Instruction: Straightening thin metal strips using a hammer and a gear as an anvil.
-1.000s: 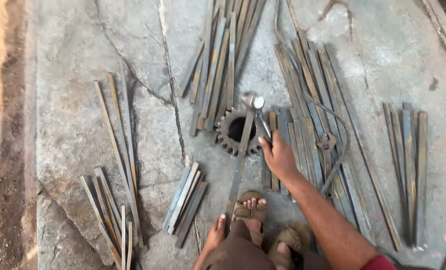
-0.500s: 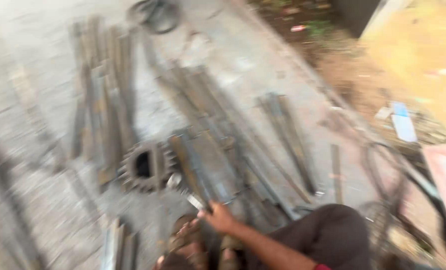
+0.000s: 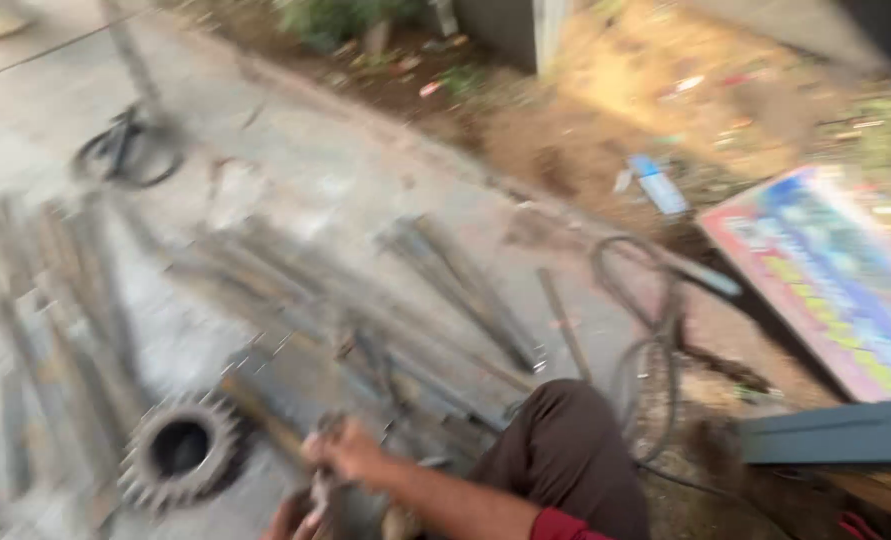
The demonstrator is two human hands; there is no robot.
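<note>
Head view, motion-blurred. The right hand [image 3: 350, 452] sits low-centre, its grip closed round the wooden handle of a hammer [image 3: 265, 420] that slants up-left toward the gear; the head end is too smeared to make out. The left hand [image 3: 290, 518] shows only in part at the bottom edge, just beside the right; whether its grip is open or closed cannot be told. A toothed steel gear [image 3: 178, 450] lies flat on the concrete floor [image 3: 365, 170] near the bottom-left corner, bore upward, just left of the hammer handle, probably close to hand so that it can serve as a seat or anvil for strip work. Flat metal strips lie in sorted bundles on the floor, likely grouped by length: one bundle [image 3: 60, 300] along the left edge, a second [image 3: 470, 285] mid-floor, running diagonally, w/ more strips between them. The person's bent knee in dark trousers [image 3: 565, 450] rises right of the hands, i.e. a low squat over the work. A loop of wire [image 3: 130, 150] rests at upper left; a black cable [image 3: 655, 330] curls at the floor's right edge, where dirt begins; a colourful printed board [image 3: 825, 270] lies beyond it.
</note>
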